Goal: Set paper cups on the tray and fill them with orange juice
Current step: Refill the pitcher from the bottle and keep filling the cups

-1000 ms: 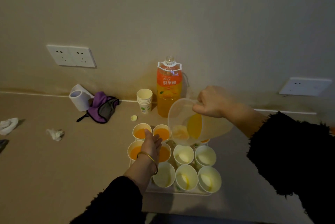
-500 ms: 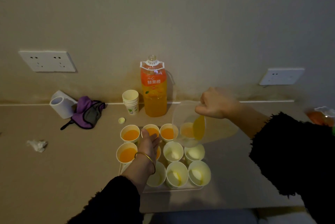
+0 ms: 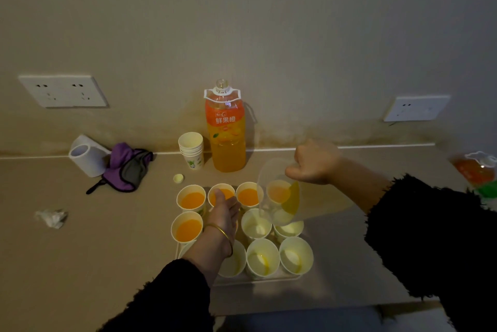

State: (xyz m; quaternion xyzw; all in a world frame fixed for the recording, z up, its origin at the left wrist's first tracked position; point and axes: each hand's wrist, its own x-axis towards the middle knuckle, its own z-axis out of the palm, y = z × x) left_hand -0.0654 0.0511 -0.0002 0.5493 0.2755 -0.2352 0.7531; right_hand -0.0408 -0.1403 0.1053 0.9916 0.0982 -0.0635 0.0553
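Note:
Several paper cups stand in rows on a pale tray [image 3: 258,279]. The back row and the left cup [image 3: 187,228] of the middle row hold orange juice; the front cups, such as one [image 3: 263,257], are nearly empty. My right hand [image 3: 314,162] grips the handle of a clear jug [image 3: 279,197], tilted over the right side of the tray with a little juice left in it. My left hand [image 3: 224,210] rests over the middle cups with straight fingers, hiding one cup beneath it.
An open orange juice bottle [image 3: 226,130] and a stack of spare cups [image 3: 191,150] stand by the wall, the yellow cap [image 3: 178,178] in front. A paper roll [image 3: 86,156], purple cloth [image 3: 126,167] and crumpled tissue [image 3: 51,217] lie left. Another packet [image 3: 474,170] lies far right.
The jug has shifted to the right along the back row and down a little, and its juice level is lower. The back-row cups now show juice. My left hand stays over the middle cups.

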